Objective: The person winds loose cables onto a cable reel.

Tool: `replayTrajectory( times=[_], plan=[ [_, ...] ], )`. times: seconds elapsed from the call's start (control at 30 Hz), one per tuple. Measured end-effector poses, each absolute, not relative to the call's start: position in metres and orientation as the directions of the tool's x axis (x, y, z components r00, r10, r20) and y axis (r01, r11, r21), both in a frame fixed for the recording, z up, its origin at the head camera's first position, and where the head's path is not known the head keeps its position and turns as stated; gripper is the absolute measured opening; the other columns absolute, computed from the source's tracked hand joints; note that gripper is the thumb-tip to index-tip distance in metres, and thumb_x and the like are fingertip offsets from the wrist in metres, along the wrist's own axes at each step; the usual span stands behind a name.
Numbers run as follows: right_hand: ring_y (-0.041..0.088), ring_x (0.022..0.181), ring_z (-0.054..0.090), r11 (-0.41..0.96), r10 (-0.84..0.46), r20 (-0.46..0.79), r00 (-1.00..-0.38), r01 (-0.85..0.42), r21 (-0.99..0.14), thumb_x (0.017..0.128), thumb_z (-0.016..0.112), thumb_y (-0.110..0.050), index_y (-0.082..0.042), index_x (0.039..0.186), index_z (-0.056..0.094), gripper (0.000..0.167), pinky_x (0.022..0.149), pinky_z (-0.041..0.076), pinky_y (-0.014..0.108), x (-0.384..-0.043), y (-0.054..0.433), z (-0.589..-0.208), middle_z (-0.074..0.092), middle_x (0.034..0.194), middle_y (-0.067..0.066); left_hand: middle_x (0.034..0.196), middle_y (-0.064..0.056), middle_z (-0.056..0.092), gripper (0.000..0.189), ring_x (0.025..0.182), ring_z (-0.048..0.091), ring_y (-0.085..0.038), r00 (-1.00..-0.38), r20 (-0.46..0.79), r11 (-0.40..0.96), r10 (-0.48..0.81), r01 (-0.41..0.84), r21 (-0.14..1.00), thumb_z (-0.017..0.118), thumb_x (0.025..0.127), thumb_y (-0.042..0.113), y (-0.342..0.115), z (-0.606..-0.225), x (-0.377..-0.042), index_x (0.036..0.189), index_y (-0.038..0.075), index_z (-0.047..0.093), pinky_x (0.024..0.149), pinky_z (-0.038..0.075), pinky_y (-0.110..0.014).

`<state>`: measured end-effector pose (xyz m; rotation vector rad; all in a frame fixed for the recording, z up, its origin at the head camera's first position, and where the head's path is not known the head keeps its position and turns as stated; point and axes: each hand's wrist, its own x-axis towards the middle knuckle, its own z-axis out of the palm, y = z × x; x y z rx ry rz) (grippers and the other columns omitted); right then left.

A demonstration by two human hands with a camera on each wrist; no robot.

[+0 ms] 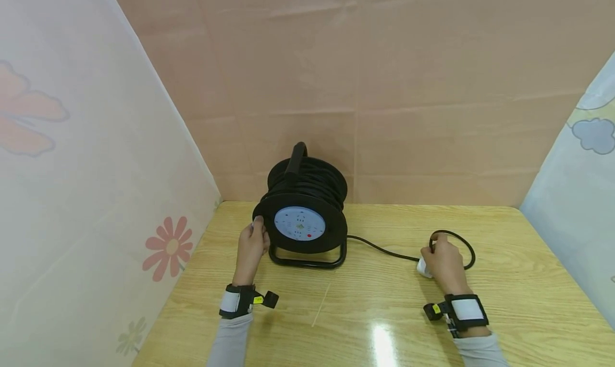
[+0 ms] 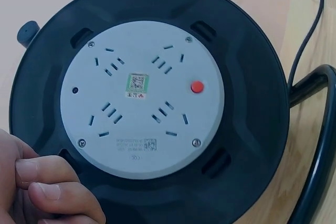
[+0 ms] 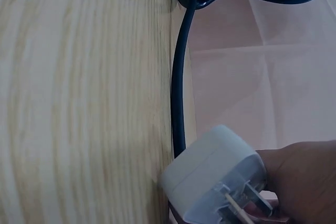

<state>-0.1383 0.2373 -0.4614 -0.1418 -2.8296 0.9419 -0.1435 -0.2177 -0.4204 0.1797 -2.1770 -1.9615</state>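
Observation:
A black cable reel (image 1: 312,185) with a pale round socket panel (image 2: 142,103) stands on a table, its cord wound between two discs. At the disc's left edge in the head view, the curled fingers of my left hand (image 1: 253,244) grip the reel; the exact spot is hidden behind them. Further right, my right hand (image 1: 444,263) holds the black power cord (image 1: 384,249), which bends into a small loop beside the fingers. Just by that hand is a white plug (image 3: 210,174), its metal prongs facing the right wrist camera.
The reel's tubular stand (image 1: 307,263) rests on the wooden table (image 1: 365,303). A plain brownish sheet (image 1: 408,89) hangs behind, and a flower-printed sheet (image 1: 96,143) closes the left side. Another printed sheet (image 1: 591,196) hangs at the right.

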Motion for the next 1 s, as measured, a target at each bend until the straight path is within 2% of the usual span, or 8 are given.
replayTrajectory(
  times=[0.33, 0.67, 1.0],
  plan=[
    [0.021, 0.064, 0.062, 0.78, 0.099, 0.063, -0.993, 0.038, -0.624, 0.104, 0.056, -0.01, 0.019, 0.138, 0.043, 0.047, 0.052, 0.047, 0.033, -0.143, 0.228, -0.46, 0.069, 0.098, 0.03, 0.056, 0.007, 0.037, 0.051, 0.049, 0.034, -0.01, -0.97, 0.088, 0.052, -0.226, 0.078, 0.996, 0.04, 0.115, 0.042, -0.214, -0.41, -0.146, 0.073, 0.013, 0.044, 0.05, 0.029, -0.022],
    [0.021, 0.067, 0.066, 0.757, 0.07, 0.038, -0.997, 0.028, -0.653, 0.104, 0.053, -0.01, 0.018, 0.139, 0.043, 0.046, 0.053, 0.049, 0.032, -0.141, 0.224, -0.461, 0.069, 0.107, 0.035, 0.055, 0.006, 0.037, 0.054, 0.048, 0.034, -0.008, -0.969, 0.104, 0.044, -0.225, 0.097, 0.994, 0.041, 0.116, 0.041, -0.209, -0.402, -0.145, 0.069, 0.013, 0.042, 0.049, 0.029, -0.022],
    [0.022, 0.075, 0.066, 0.734, 0.056, 0.017, -0.998, 0.029, -0.679, 0.106, 0.053, -0.012, 0.016, 0.142, 0.042, 0.047, 0.058, 0.049, 0.031, -0.142, 0.22, -0.462, 0.067, 0.114, 0.035, 0.054, 0.006, 0.037, 0.055, 0.047, 0.033, -0.008, -0.97, 0.09, 0.018, -0.225, 0.088, 0.996, 0.043, 0.115, 0.042, -0.205, -0.396, -0.144, 0.069, 0.013, 0.04, 0.048, 0.027, -0.023]
  ],
)
